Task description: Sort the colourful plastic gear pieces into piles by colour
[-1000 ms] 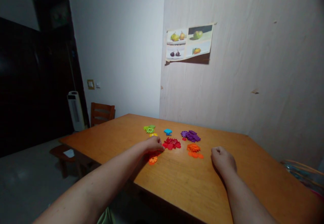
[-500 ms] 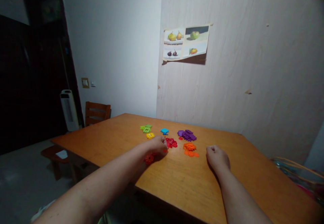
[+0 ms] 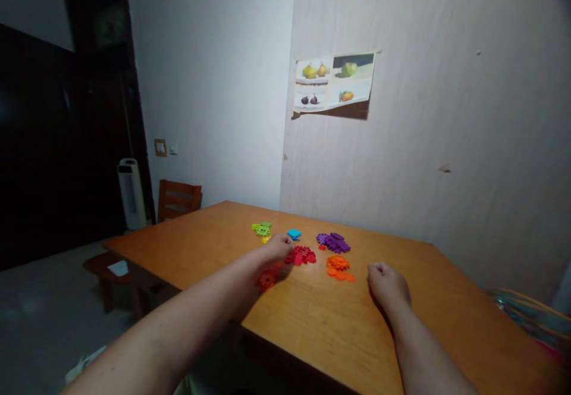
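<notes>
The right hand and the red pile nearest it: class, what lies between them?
The head view shows the orange pile lying between the right hand and that red pile.

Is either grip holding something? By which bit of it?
I can't tell: the left grip is curled by the red pile, too small to see into. The right grip is a fist, nothing showing.

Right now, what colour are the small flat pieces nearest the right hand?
The small flat pieces are orange, seen best in the head view.

left hand [image 3: 279, 246] beside red pieces [image 3: 304, 254] on wooden table [image 3: 321, 329]
</notes>
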Demonstrator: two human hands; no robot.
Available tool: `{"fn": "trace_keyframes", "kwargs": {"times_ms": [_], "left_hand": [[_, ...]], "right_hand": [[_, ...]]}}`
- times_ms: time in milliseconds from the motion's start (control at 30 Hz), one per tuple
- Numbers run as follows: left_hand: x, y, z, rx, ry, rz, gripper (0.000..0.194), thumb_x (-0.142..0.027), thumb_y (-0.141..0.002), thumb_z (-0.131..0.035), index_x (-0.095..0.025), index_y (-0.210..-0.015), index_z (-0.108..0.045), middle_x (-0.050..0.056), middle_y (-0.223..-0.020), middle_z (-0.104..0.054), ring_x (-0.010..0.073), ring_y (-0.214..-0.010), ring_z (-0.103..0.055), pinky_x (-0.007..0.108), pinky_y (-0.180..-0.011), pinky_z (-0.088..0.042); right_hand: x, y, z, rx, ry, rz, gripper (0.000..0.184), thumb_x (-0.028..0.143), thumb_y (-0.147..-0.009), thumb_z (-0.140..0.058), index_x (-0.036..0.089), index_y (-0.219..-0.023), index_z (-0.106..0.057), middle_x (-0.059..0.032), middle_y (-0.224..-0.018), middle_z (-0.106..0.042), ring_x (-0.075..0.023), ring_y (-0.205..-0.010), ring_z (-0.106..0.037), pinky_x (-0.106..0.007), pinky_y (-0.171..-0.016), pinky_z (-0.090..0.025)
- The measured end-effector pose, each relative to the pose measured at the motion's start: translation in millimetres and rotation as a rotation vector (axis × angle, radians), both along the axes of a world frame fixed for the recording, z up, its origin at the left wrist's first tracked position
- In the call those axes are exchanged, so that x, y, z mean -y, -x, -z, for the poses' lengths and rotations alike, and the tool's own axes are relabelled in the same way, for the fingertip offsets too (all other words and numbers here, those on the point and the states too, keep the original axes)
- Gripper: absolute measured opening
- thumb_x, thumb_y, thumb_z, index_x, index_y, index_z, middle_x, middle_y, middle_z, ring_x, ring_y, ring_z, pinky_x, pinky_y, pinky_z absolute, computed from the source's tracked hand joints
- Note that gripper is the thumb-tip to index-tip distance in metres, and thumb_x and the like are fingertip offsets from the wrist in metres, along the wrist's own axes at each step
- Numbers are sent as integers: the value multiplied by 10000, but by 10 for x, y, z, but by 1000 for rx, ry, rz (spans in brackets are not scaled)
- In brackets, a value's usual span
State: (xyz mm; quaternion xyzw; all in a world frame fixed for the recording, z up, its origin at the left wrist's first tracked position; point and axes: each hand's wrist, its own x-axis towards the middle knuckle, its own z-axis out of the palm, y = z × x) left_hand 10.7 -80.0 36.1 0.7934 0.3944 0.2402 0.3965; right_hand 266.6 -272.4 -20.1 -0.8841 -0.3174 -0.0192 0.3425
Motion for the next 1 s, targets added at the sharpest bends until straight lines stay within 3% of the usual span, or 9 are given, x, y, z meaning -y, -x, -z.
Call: {"fn": "trace_keyframes", "kwargs": {"times_ms": [167, 333, 533, 767, 1000], "left_hand": [[-209, 407, -36, -184, -23, -25, 209, -99, -686, -670, -162, -568, -509, -44, -465, -430, 95, -463, -398, 230, -490, -270], [-201, 514, 61, -305, -2, -1, 163, -154, -636, -765, -156, -638, -602, -16, -530, -578, 128, -499, -535, 224, -513, -390], [-88, 391, 177, -333, 57, -2, 166, -132, -628, -725, -170, -690, -576, -10, -508, -583, 144, -475, -575, 219, -491, -436], [-1, 242, 69, -242, -2, 3, 282, -27, -533, -683, -182, -689, -506, -55, -532, -494, 111, -510, -476, 202, -489, -315], [317, -305, 29, -90, 84, 100, 190, -67, -633, -672, -165, -685, -519, -43, -565, -489, 100, -541, -446, 217, -506, -288]], "right_hand": [[-2, -27, 15, 11, 29, -15, 336, 416, -892, -415, 235, -794, -680, -83, -816, -715, -198, -746, -611, -264, -600, -346], [-15, -60, 44, 13, 45, -18, 344, 428, -893, -416, 237, -805, -689, -85, -833, -720, -206, -755, -614, -269, -602, -349], [6, -23, 2, -2, 31, -26, 322, 407, -900, -419, 236, -803, -674, -75, -831, -723, -202, -760, -624, -262, -614, -359], [6, 17, -32, -4, 23, -26, 305, 380, -909, -444, 228, -762, -664, -72, -810, -727, -190, -773, -629, -245, -619, -358], [-4, 35, -30, 18, 10, -12, 317, 375, -920, -436, 225, -806, -690, -85, -869, -739, -191, -803, -635, -246, -631, -364]]}}
